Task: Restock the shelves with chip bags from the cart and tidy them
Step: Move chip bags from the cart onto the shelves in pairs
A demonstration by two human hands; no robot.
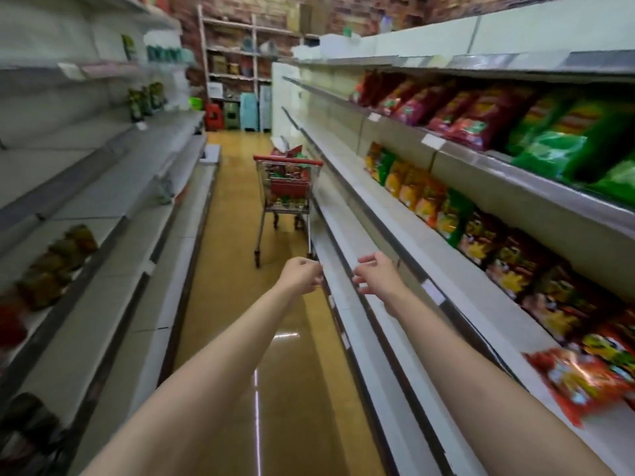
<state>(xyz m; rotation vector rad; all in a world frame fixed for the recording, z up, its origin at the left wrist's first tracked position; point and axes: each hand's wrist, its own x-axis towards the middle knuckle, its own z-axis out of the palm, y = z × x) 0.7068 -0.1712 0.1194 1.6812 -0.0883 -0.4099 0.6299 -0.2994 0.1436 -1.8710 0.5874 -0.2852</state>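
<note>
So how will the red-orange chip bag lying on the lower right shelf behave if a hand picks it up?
The red-orange chip bag looks puffy and creased, so it is probably light and floppy, bending when lifted by one corner. Its film is shiny, so it may slip between the fingers. The chips inside could break under a hard squeeze.

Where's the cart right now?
In the head view, the cart stands down the aisle ahead, hard against the right-hand shelves, beyond both empty hands.

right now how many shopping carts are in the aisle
1. The shopping cart stands down the aisle beside the right-hand shelves, holding chip bags. None other shows.
</note>
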